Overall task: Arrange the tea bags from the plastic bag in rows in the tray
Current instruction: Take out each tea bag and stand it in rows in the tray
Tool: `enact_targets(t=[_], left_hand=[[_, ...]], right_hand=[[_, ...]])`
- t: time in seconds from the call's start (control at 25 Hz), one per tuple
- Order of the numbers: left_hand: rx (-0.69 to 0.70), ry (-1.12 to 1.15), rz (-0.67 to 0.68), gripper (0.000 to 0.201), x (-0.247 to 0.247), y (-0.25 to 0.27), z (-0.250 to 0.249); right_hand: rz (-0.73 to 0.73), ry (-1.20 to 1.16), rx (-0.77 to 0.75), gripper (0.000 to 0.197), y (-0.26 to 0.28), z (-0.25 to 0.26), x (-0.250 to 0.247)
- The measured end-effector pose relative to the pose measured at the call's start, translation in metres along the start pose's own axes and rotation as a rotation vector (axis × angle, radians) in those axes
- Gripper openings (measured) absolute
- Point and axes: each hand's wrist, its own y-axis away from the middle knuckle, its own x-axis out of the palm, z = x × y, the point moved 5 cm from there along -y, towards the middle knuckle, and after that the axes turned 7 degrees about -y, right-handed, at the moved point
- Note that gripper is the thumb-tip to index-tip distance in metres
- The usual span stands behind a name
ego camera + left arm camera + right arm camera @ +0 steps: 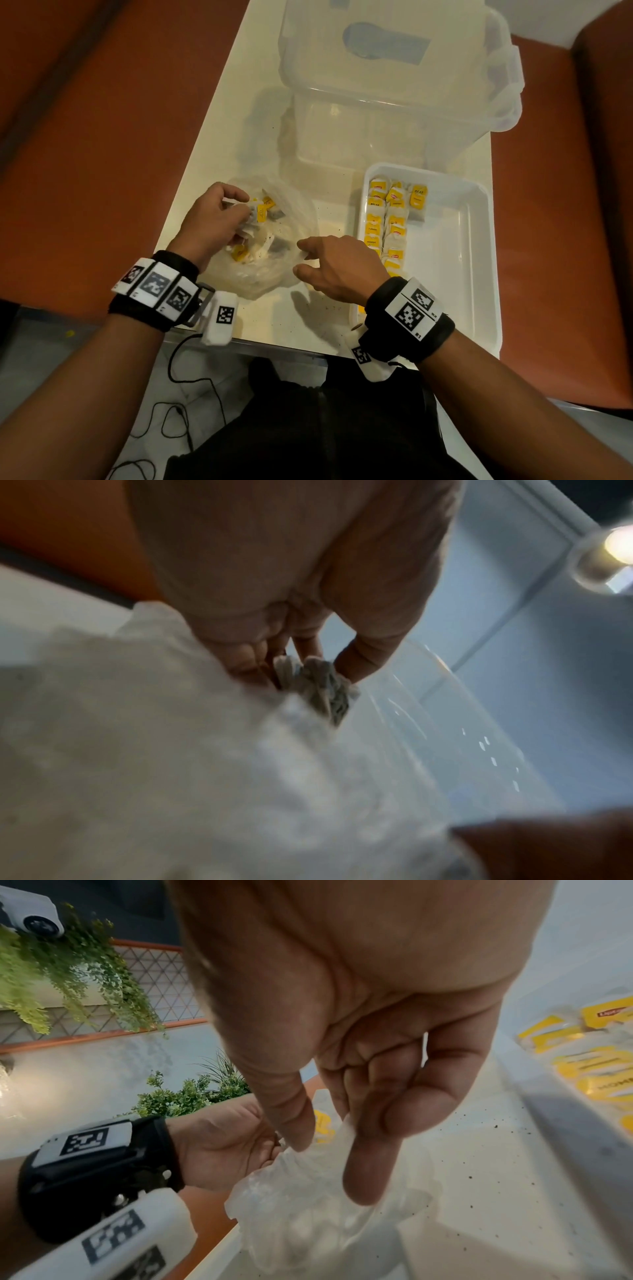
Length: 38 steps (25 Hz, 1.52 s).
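A crumpled clear plastic bag (270, 260) lies on the white table, with several yellow-tagged tea bags (241, 255) still inside. My left hand (245, 212) reaches into the bag's mouth and grips a small bunch of tea bags (258, 212); the left wrist view shows the fingers pinching a grey tea bag (318, 688). My right hand (301, 262) pinches the bag's right edge, and in the right wrist view the plastic bag (325, 1213) sits between thumb and fingers. The white tray (479, 274) stands to the right. Rows of tea bags (394, 222) fill its left side.
A large clear plastic storage box (387, 102) with a lid stands at the back of the table, just behind the tray. Tea dust speckles the table top (325, 315). Orange seating flanks the table on both sides. Black cables lie on the floor by my legs.
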Motion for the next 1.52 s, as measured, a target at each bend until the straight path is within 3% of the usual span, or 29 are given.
enact_targets(t=[0.2,0.4,0.52,0.64,0.72,1.04,1.2,1.32,1.36,1.44,1.52], left_hand=[[-0.202,0.680,0.284,0.034,0.012,0.012,-0.003],[-0.246,0.914,0.365,0.025,0.018,0.024,-0.010],[-0.220,0.878,0.324,0.011,0.023,0.030,-0.016],[-0.157,0.812,0.362,0.014,0.028,0.034,-0.023],[-0.114,0.738,0.404,0.016,0.031,0.036,-0.029],[-0.016,0.441,0.301,0.012,0.024,0.036,-0.036],[0.117,0.084,0.217,0.010,0.023,0.031,-0.032],[0.311,-0.356,0.040,0.013,0.017,0.028,-0.036],[0.356,-0.400,-0.020,0.013,0.014,0.029,-0.039],[0.398,-0.295,-0.044,0.011,0.011,0.027,-0.041],[0.293,-0.037,0.055,0.009,0.013,0.026,-0.038]], right_hand=[[-0.011,-0.027,-0.002,0.050,-0.002,-0.003,0.000],[-0.071,-0.146,0.017,0.045,0.000,-0.004,-0.006],[-0.205,-0.366,0.024,0.039,0.004,-0.001,-0.019],[-0.275,-0.770,0.011,0.032,0.000,0.005,-0.026],[-0.314,-0.912,0.003,0.025,-0.004,0.007,-0.031],[-0.335,-1.048,0.047,0.018,-0.008,0.000,-0.042],[-0.307,-0.972,0.085,0.009,-0.014,-0.004,-0.032],[-0.301,-0.911,0.082,0.010,-0.016,-0.003,-0.027],[-0.314,-0.925,0.077,0.010,-0.017,-0.003,-0.027],[-0.331,-0.972,0.080,0.010,-0.017,-0.003,-0.029],[-0.314,-1.032,0.087,0.010,-0.017,-0.002,-0.031]])
